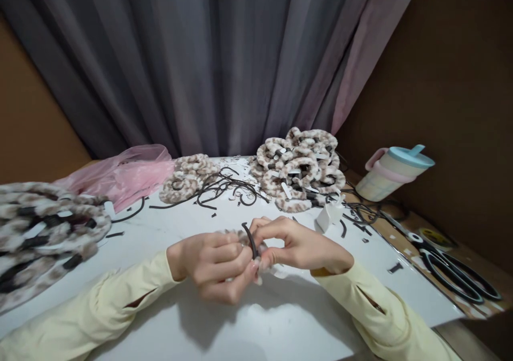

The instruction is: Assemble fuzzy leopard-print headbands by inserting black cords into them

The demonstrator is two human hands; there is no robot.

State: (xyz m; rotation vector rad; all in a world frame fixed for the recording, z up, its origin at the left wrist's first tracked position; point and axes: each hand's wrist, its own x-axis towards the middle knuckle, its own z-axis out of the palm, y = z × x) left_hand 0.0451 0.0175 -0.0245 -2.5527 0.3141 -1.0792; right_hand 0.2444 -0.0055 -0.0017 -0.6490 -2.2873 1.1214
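Note:
My left hand (220,267) is closed, its fingers curled and thumb pressed forward, over the middle of the white table (152,275). Between my hands stands a short black tube (250,239), its free end pointing up. My right hand (296,243) pinches at the tube's lower part, thumb and fingertips together. A bit of fluffy brown-and-white spotted piece (239,235) shows behind the left fingers, which appear to hold it. Most of it is hidden by my hands, so I cannot tell how tube and fluff are joined.
Fluffy spotted rings with black joints and white tags lie in a left pile (48,238) and a back-right pile (300,168). Black tubes (228,187) lie between them, near a pink bag (132,171). At right are a tumbler (385,176), scissors (452,267) and a white object (329,215).

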